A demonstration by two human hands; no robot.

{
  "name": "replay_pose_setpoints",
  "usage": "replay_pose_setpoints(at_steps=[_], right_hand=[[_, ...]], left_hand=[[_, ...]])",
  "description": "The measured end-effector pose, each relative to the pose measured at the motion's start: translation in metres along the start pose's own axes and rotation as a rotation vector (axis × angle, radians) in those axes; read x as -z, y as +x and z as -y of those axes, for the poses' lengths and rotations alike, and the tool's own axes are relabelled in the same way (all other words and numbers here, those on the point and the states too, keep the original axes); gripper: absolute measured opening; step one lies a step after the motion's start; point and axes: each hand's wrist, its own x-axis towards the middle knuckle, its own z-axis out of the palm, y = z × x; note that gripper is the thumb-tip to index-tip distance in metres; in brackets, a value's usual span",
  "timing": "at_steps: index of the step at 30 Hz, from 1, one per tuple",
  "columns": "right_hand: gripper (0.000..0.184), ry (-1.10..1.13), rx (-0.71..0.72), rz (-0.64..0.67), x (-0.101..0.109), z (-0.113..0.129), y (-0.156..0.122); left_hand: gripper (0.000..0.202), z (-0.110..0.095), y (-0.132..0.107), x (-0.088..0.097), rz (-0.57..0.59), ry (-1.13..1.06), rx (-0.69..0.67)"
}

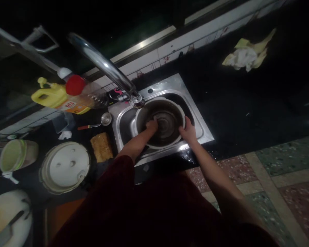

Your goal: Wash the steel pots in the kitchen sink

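A large round metal pot (167,140) sits in the steel sink (173,84) under the chrome faucet (105,63). My left hand (152,126) reaches down inside it, fingers curled against the inner wall and bottom. Whatever those fingers hold, if anything, is too dim and small to make out. At the pot's right side, my right hand (189,131) grips the rim, thumb over the edge and the other fingers around the outside. The pot's inside looks dark and wet, with ring-shaped reflections at the bottom.
Left of the sink lie a brown sponge-like block (102,146), a red-handled ladle (92,126) and a round metal lid (69,164). Behind them stands a yellow jug (54,96) beside a red-capped clear jar (76,85). A crumpled yellow-white wrapper (245,56) rests on the black counter (229,106).
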Motion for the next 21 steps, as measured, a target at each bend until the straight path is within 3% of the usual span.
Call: replay_pose_setpoints(at_steps=[3,8,12,15,18,21], right_hand=[[0.075,0.009,-0.015,0.021,-0.002,-0.009,-0.01],[0.076,0.063,0.028,0.001,-0.008,-0.014,-0.013],[0.073,0.045,0.055,-0.004,-0.011,-0.014,-0.012],[0.072,0.046,0.069,-0.011,-0.012,-0.015,-0.013],[0.071,0.045,0.08,-0.001,-0.013,-0.015,-0.013],[0.07,0.031,0.091,0.01,-0.013,-0.015,-0.012]], left_hand=[[0.055,0.004,0.011,-0.003,-0.063,0.003,0.084],[0.054,0.001,0.021,0.0,-0.179,-0.178,0.165],[0.052,0.005,0.02,0.007,-0.297,-0.024,0.141],[0.047,-0.001,0.011,-0.002,-0.164,0.117,0.133],[0.048,-0.022,-0.001,-0.023,0.028,0.188,-0.046],[0.048,-0.038,-0.01,-0.035,0.061,0.209,-0.14]])
